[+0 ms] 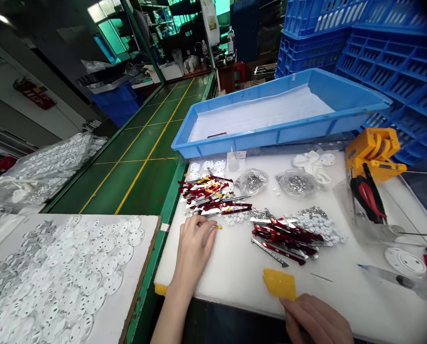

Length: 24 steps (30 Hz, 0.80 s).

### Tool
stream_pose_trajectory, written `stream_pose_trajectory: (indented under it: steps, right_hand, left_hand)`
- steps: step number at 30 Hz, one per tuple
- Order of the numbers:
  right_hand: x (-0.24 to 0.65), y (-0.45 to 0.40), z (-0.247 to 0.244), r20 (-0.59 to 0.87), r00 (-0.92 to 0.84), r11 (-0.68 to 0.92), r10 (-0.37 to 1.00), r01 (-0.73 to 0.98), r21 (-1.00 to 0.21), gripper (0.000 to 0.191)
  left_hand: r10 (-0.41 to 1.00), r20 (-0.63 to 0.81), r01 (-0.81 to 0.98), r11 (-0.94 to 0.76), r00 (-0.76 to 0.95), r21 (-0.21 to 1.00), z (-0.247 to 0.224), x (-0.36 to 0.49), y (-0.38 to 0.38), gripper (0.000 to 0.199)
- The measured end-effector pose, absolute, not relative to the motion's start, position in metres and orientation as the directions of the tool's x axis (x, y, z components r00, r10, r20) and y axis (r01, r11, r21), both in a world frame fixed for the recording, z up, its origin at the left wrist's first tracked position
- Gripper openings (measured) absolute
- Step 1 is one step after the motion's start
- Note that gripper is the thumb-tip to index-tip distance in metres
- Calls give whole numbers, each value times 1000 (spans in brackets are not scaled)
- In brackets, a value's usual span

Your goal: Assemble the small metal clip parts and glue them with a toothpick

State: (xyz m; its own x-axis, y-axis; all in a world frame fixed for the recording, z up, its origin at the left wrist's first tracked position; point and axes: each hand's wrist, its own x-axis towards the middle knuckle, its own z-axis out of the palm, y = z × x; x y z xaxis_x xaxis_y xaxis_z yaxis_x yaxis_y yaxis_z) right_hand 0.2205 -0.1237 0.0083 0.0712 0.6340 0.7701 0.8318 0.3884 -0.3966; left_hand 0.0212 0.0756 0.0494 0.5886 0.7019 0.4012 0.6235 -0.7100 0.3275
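Observation:
My left hand (193,248) is closed in a pinch beside a pile of red and silver metal strips (213,196), some with yellow ends. Between its thumb and index finger is a small thin piece with a yellow tip (219,227); the fingers hide the rest. At the front edge, my right hand (315,317) is closed, its fingertips on the lower edge of a flat yellow piece (279,284). A thin needle-like rod (321,277) lies just beyond that hand. A second pile of red and silver strips (285,239) is spread between the hands, farther back.
Small white parts (321,227) and bags of metal bits (297,184) lie behind the strips. A blue tray (281,136) stands at the back. Pliers (369,198), an orange tape dispenser (373,153) and a syringe (388,277) are right. White discs (94,267) cover the left board.

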Motion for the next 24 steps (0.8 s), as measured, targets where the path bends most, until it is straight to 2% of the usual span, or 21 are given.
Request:
stream_pose_trajectory:
  steps: [5,11,19,21,23,24]
  right_hand:
    - [218,-123,8,767,98,380,634,824,-420,31]
    - [218,-123,9,769,100,390,631,816,-426,31]
    - [217,-123,11,769,134,417,625,775,-474,32]
    - [216,-126,16,734,211,381,646,744,-549,29]
    - [217,-128,27,612,363,290,703,639,-712,23]
    - [218,-126,35,523,426,247,738,550,-798,20]
  left_hand:
    - [627,421,576,-776,656,256,65,51,89,16]
    - [569,342,539,-821,748,189,66,85,104,10]
    - [593,329,557,-805,735,205,78,85,105,10]
    - [633,365,548,-774,682,318,86,77,91,12]
    - [737,340,467,-648,584,602,91,71,68,12]
    - [793,267,389,-523,548,758,90,69,54,12]
